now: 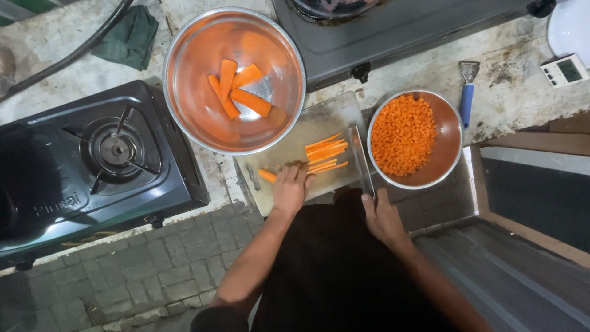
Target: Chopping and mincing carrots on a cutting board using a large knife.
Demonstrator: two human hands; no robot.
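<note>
Even overhead light falls on the worktop, brightest at the centre of the frame, where the large steel bowl (pixel 234 80) throws back a soft orange glare and a pale highlight at its base. The smaller bowl of diced carrot (pixel 415 139) gleams along its right inner wall. The black gas stove (pixel 86 166) at left carries faint sheen. The lower frame is dimmer, the dark clothing nearly without detail. Focus is sharp at centre; straight edges bow slightly toward the corners, where the picture softens and darkens.
</note>
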